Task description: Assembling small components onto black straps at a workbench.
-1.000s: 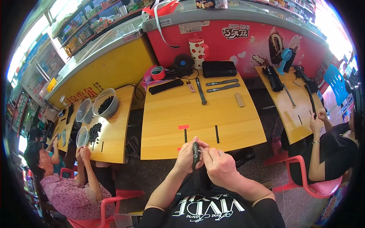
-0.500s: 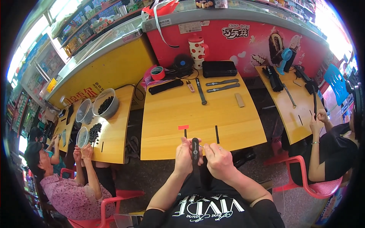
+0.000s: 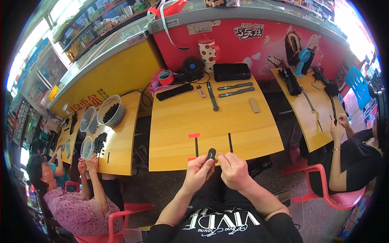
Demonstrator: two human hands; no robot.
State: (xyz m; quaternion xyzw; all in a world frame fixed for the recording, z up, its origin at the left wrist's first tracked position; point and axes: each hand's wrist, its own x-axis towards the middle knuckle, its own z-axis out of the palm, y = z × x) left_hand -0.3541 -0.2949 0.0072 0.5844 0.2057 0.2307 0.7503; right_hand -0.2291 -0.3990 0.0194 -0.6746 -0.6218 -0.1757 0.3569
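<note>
In my left hand [image 3: 198,171] I grip a black strap [image 3: 212,153], its rounded end with pale print standing up above my thumb. The rest of the strap is hidden in the fingers. My right hand [image 3: 235,171] is closed in a pinch close beside that end, on something small and light that I cannot make out. Both hands are over the near edge of the wooden table [image 3: 214,121]. Farther back lie two similar flat straps [image 3: 235,92], another strap [image 3: 212,97] pointing toward me, small thread snips [image 3: 201,91] and a tan block [image 3: 254,105].
Along the table's back stand a black case [image 3: 231,72], a spotted tumbler [image 3: 207,54], a tape roll [image 3: 165,77] and a black pouch [image 3: 174,92]. Red tape [image 3: 194,135] marks the tabletop. People work at both side tables; the left one bears plastic tubs [image 3: 111,112].
My left hand has closed farther up the strap, so less of it shows, and its end leans right. The right hand remains beside it. The view has shifted slightly.
</note>
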